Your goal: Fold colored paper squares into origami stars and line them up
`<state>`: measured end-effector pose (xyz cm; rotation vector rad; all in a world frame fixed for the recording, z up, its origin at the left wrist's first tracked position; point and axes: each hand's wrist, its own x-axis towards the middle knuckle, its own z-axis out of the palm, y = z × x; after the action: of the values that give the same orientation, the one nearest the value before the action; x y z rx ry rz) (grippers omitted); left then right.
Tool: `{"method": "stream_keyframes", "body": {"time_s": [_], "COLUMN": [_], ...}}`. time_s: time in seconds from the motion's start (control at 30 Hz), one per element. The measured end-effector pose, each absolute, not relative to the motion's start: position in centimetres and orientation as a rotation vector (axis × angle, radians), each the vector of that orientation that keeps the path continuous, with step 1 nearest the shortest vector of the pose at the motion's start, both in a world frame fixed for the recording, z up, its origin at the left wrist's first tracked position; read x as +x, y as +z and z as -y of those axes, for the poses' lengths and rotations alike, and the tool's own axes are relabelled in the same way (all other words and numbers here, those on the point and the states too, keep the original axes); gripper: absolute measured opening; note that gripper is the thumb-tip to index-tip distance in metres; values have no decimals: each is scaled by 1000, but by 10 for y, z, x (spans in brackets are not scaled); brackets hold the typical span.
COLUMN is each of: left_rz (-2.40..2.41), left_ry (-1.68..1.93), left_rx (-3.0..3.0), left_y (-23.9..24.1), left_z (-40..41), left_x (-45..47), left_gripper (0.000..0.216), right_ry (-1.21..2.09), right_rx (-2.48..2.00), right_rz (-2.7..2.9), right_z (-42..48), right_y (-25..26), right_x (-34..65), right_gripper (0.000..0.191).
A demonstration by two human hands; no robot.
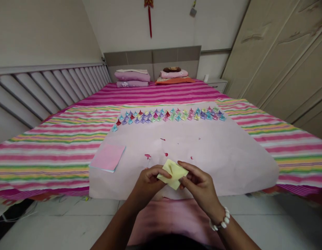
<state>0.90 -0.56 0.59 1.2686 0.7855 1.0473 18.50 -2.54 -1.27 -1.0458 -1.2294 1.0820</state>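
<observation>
A partly folded piece of yellow origami paper (176, 172) is held between my two hands, above the near edge of a large pale sheet (202, 149). My left hand (151, 179) pinches its left corner, with a finger lying over the front. On the other side, my right hand (200, 182) grips the right corner between thumb and fingers; a white beaded bracelet is on that wrist. Farther back on the sheet stand rows of small folded paper pieces (155, 116) in many colours. A stack of square paper (109, 158), pink on top, lies to the left.
The pale sheet lies on a bed with a striped bedspread (54, 139). Small red marks or scraps (147, 156) show on the sheet. Folded bedding (132, 78) is piled by the headboard (150, 57). A slatted rail (54, 83) runs along the left, a wardrobe (286, 55) stands right.
</observation>
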Motion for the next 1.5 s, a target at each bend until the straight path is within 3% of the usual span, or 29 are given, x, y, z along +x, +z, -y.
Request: {"method": "stream_keyframes", "body": {"time_s": [0.23, 0.37, 0.63, 0.77, 0.93, 1.07, 1.2, 1.33, 1.5], "left_rz": [-853, -858, -794, -928, -1095, -1111, -1015, -1136, -1192], "left_ry": [1062, 1032, 952, 994, 1079, 1046, 1044, 1091, 1186], "left_rx": [1175, 1412, 1437, 1416, 1383, 1268, 1146, 1074, 972], "left_y": [2, 5, 9, 9, 3, 0, 0, 2, 1], "left_z": [8, 9, 13, 12, 13, 14, 12, 5, -2], "left_x": [9, 8, 4, 8, 16, 17, 16, 8, 1], "left_gripper": [34, 19, 20, 20, 3, 14, 37, 63, 67], "right_ry": [1077, 1166, 1235, 1279, 1293, 1280, 1318, 1286, 1232], "right_rx": [-1057, -1047, -902, -893, -920, -1026, -1030, -1027, -1026], "right_rz": [1243, 1204, 1232, 1260, 1278, 1184, 1159, 1128, 1025], "right_z": [27, 28, 27, 28, 27, 23, 21, 20, 18], "right_y": [-9, -7, -6, -3, -2, -2, -4, -8, -11], "right_x": [183, 182, 186, 186, 185, 181, 181, 185, 184], "right_gripper": [26, 30, 9, 9, 15, 43, 36, 45, 51]}}
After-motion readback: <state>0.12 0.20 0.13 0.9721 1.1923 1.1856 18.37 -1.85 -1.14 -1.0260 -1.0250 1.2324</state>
